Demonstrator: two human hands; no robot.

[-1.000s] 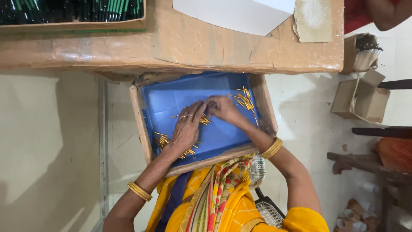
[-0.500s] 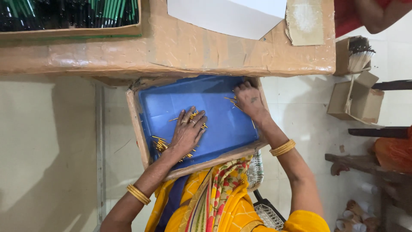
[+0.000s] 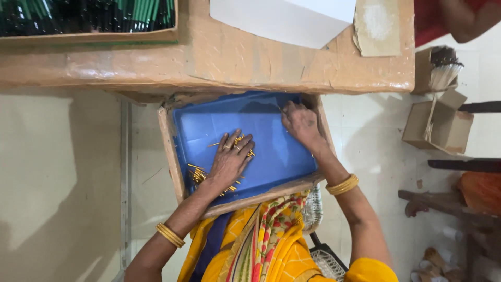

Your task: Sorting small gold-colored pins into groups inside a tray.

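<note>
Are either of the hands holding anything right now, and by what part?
Nothing is held. The left hand lies flat on the small gold sticks in the blue tray; the right hand presses the tray's far corner.

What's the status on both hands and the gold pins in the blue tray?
Left hand flat on gold pins, palm down. Right hand pressed at blue tray far corner, grip unclear. Nothing blocking either hand.

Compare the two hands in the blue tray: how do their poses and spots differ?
The left hand lies flat with fingers spread on the gold sticks mid-tray; the right hand sits at the far right corner of the tray, fingers curled, no sticks visible under it. Both rest palm down, with gold bangles on each wrist.
</note>
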